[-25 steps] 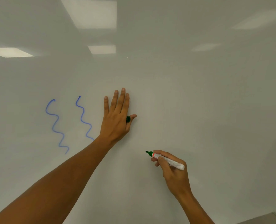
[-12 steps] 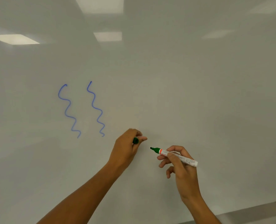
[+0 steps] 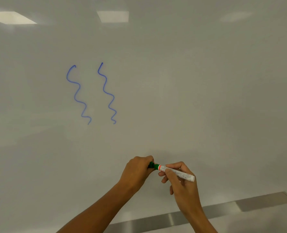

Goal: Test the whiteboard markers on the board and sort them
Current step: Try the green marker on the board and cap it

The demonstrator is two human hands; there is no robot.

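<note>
Here, in the lower centre of the frame, two hands meet at one marker
Marker count: one green marker (image 3: 174,172), white barrel with a red band near the green end, lying at a slant from lower right up to the left
Cap count: one green cap (image 3: 152,165), at the marker's left end, touching it; whether it is fully seated I cannot tell
Hand count: two, both bare, forearms rising from the bottom edge
Left hand (image 3: 137,170): fingers curled together round the green cap, which shows only between thumb and knuckles
Right hand (image 3: 181,180): thumb and forefinger pinch the white barrel near its middle; the other fingers are bent loosely underneath, and the barrel's blunt end sticks out to the right past the hand
Whiteboard (image 3: 198,89): fills nearly the whole frame; the hands sit in front of its lower part
Squiggle count: two blue squiggles (image 3: 92,95), side by side in the centre left of the frame, apart from each other and well above the hands
Ledge count: one grey metal ledge (image 3: 257,202) along the bottom right, below the board
Reflections: two bright ceiling-light panels (image 3: 11,17) mirrored at the upper left and upper centre, and a fainter one at the upper right
</note>
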